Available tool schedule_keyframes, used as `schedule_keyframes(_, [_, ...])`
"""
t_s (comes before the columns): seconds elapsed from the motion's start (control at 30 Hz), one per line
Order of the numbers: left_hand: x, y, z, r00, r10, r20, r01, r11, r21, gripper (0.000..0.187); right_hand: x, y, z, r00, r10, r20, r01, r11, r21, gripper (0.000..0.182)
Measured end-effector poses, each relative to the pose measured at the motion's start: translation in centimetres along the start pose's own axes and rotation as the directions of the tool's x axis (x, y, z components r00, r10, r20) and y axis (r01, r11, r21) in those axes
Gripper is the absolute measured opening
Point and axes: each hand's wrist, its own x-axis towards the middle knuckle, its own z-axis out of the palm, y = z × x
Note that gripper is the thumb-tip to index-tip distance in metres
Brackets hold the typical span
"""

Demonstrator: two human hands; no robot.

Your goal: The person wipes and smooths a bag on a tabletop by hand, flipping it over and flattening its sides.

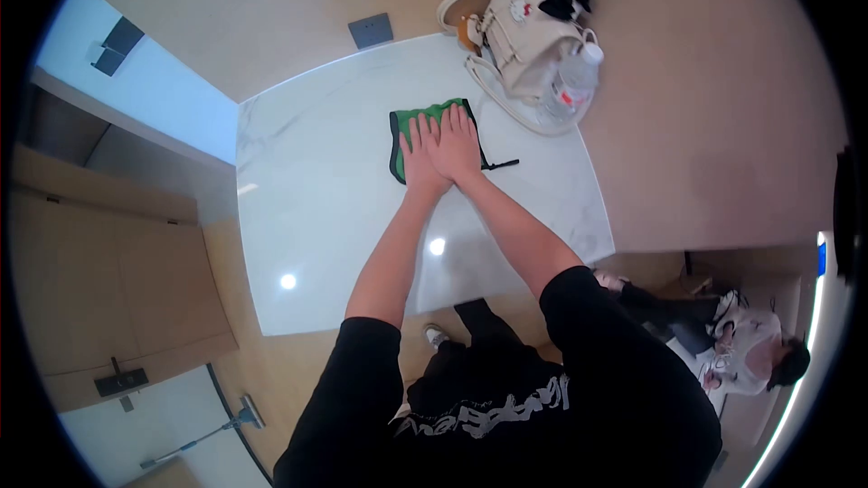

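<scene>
A green cloth [403, 132] with black edging lies on the white marbled tabletop [316, 154]; a short black strip or cord sticks out at its right side. My left hand [421, 157] rests flat on the cloth with its fingers stretched forward. Beside it, my right hand [456, 146] also presses flat on the cloth, fingers extended and partly overlapping the left hand. Both hands are open, and their palms hide the middle of the cloth.
At the far right of the table stand a cream backpack [523, 41] and a clear plastic bottle [576, 81]. A wall socket [371, 31] sits behind the table. Another person [749, 348] sits at the lower right. A mop [203, 434] lies at the lower left.
</scene>
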Motion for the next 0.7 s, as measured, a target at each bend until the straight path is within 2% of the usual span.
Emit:
schedule_keyframes(0.1, [-6.7,2.5,-1.0,1.000,0.012,0.016,-0.011,0.997,-0.072,0.086,-7.1,0.5,-1.7,1.000,-0.010,0.009,0.010,1.000,0.005,0.069])
schedule_keyframes(0.23, [-15.4,6.8,-1.8,0.996,0.080,0.028,-0.078,0.995,-0.066,0.081,-17.2,2.1,-4.8,1.000,0.003,0.001,-0.003,1.000,-0.029,0.067])
schedule_keyframes(0.33, [-20.0,9.3,-0.2,0.988,0.147,-0.037,-0.150,0.986,-0.074,0.076,-23.7,3.8,-6.3,0.999,0.020,-0.025,-0.020,1.000,-0.020,0.065])
schedule_keyframes(0.4, [-22.4,11.6,0.9,0.979,0.205,-0.016,-0.196,0.953,0.232,0.078,-27.2,5.2,-7.4,0.998,0.025,-0.064,-0.027,0.999,-0.018,0.061])
schedule_keyframes(0.43, [-23.3,12.7,0.2,0.979,0.205,-0.018,-0.195,0.953,0.232,0.078,-28.5,5.6,-8.1,0.998,0.024,-0.065,-0.025,0.999,-0.020,0.061])
schedule_keyframes(0.5, [-24.8,14.5,-0.7,0.962,0.255,0.095,-0.262,0.962,0.074,0.075,-30.7,6.5,-9.1,0.990,0.108,-0.090,-0.108,0.994,-0.001,0.059])
schedule_keyframes(0.63, [-23.6,16.8,1.0,0.959,0.281,0.033,-0.283,0.953,0.109,0.079,-30.1,8.8,-9.8,0.984,0.129,-0.126,-0.144,0.983,-0.112,0.058])
schedule_keyframes(0.7, [-21.9,18.0,0.8,0.941,0.338,0.002,-0.337,0.939,-0.063,0.072,-28.3,10.5,-10.2,0.964,0.236,-0.119,-0.250,0.962,-0.114,0.059])
